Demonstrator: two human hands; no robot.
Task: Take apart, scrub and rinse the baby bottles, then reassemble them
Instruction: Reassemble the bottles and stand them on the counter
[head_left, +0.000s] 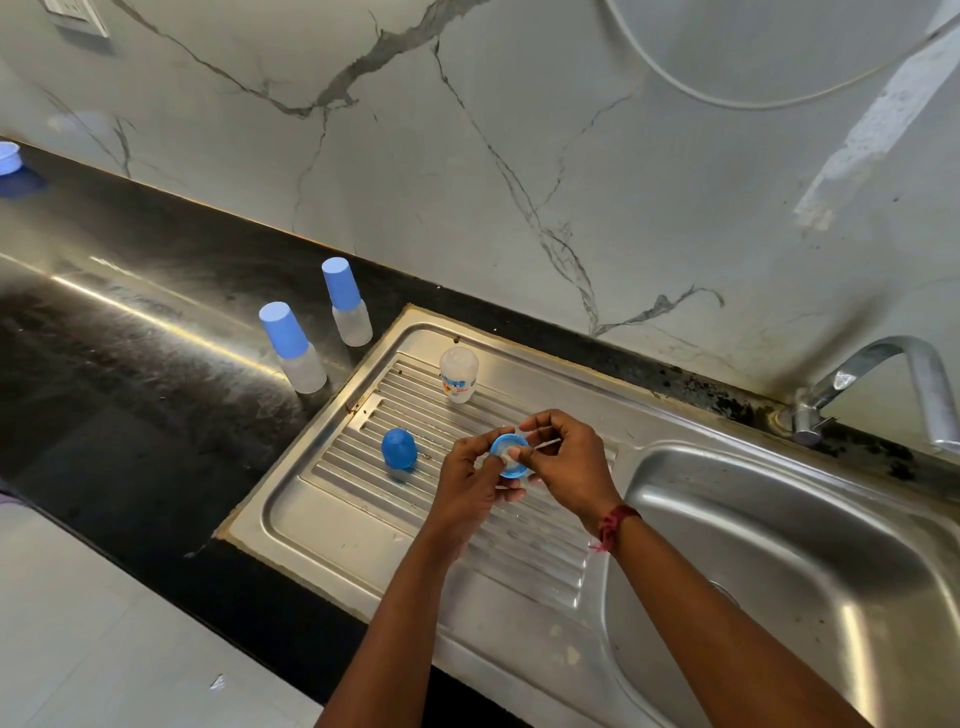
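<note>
Over the ribbed steel drainboard (363, 525), my left hand (470, 480) holds a blue screw ring (510, 456) from below. My right hand (563, 460) pinches the clear teat set in that ring, with thumb and fingers on it. An open clear bottle body (458, 375) with a printed label stands upright at the drainboard's far side. A blue cap (399, 449) rests on the ribs left of my hands. Two capped bottles stand on the black counter, one nearer (293, 347) and one farther back (347, 302).
The steel sink basin (769, 561) lies to the right, with a chrome tap (883, 384) at its far corner. A marble wall runs behind the counter. A small blue-and-white dish (9, 158) sits at the far left of the black counter (130, 364).
</note>
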